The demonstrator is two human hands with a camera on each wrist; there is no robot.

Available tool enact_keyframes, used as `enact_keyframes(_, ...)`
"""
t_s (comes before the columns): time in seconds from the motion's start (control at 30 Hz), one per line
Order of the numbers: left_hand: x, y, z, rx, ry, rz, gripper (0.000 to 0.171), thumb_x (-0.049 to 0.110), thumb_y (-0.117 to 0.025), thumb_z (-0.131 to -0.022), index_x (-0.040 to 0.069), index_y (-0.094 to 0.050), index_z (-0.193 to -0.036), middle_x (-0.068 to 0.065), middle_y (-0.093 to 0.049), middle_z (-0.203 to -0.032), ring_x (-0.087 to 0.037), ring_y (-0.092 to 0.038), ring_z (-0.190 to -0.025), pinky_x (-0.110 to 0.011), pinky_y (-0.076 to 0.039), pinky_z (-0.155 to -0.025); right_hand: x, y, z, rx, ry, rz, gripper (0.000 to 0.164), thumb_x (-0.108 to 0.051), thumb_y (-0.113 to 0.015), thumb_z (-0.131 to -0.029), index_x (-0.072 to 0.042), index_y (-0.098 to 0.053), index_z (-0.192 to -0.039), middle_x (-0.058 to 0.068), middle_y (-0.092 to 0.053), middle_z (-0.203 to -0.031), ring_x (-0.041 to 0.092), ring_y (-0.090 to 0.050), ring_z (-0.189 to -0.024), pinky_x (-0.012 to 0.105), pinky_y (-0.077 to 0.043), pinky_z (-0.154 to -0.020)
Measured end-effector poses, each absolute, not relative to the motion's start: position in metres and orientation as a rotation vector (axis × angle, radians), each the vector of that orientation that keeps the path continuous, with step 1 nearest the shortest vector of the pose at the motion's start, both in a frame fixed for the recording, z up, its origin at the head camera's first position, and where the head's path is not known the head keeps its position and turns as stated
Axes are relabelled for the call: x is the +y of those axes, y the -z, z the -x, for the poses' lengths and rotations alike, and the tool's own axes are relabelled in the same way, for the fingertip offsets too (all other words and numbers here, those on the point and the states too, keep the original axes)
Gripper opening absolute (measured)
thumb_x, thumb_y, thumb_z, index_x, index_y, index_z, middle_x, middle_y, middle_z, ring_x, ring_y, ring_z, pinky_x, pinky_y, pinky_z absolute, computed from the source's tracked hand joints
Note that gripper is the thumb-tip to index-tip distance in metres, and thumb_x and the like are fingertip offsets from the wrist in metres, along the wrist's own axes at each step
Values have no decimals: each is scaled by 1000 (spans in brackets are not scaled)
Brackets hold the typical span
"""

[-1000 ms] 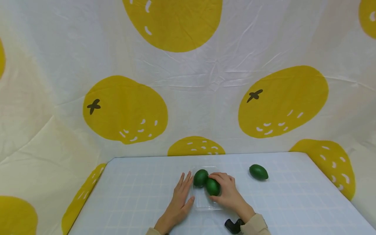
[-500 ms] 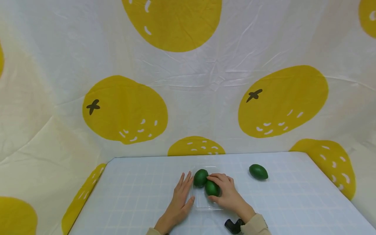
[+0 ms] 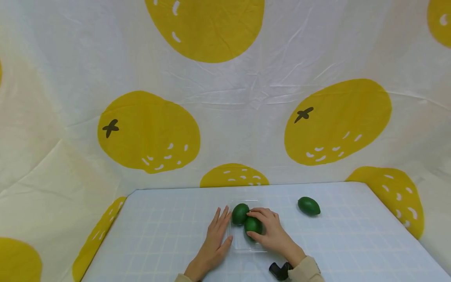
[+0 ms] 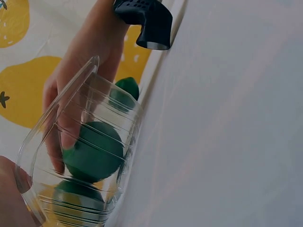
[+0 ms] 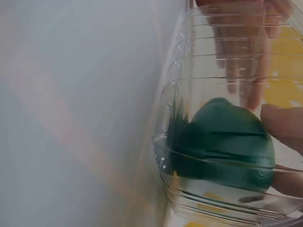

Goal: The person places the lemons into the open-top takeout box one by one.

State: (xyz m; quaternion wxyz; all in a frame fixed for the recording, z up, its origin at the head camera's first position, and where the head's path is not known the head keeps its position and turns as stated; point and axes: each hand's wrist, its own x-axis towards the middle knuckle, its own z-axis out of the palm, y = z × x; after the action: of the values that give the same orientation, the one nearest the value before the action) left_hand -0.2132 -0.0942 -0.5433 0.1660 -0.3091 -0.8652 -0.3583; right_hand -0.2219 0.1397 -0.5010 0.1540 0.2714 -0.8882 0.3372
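A clear plastic container stands on the table, with two green limes inside. One lime lies toward its back left. My right hand holds the other lime between thumb and fingers, low in the container and next to the first. Through the ribbed clear wall, the right wrist view shows this lime near the container floor. My left hand rests along the container's left side with its fingers straight.
A third lime lies on the table to the right of the container. The black wrist camera sits by the right sleeve. A white cloth printed with yellow fruit hangs behind the table.
My right hand has shifted the held lime slightly left and down within the container. My left hand stays in place against the container's side.
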Motion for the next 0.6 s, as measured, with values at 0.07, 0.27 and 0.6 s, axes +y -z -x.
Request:
enact_keyframes(0.07, -94, 544, 214, -2457, 1013, 879, 66, 22, -49, -89, 11, -24, -149, -5, -14, -157, -32, -4, -143, -63, -17, -105, 139, 500, 222, -2536, -953, -783, 49, -27, -79, -73, -16, -63, -118, 4, -55, -124, 20, -48, -114, 51, -30, -91)
enact_keyframes(0.27, -95, 545, 214, -2443, 1008, 887, 65, 22, -49, -89, 9, -25, -149, -8, -16, -157, -32, -4, -143, -64, -18, -104, 142, 493, 221, -2504, -972, -820, 47, -28, -77, -76, -12, -63, -118, 7, -57, -123, 21, -48, -112, 51, -31, -88)
enact_keyframes(0.6, -95, 543, 212, -2418, 995, 894, 68, 19, -51, -87, 11, -25, -149, -8, -17, -156, -35, -7, -143, -63, -19, -103, 162, 479, 229, -2410, -956, -853, 44, -27, -74, -79, -21, -60, -120, -2, -55, -125, 21, -48, -114, 49, -29, -87)
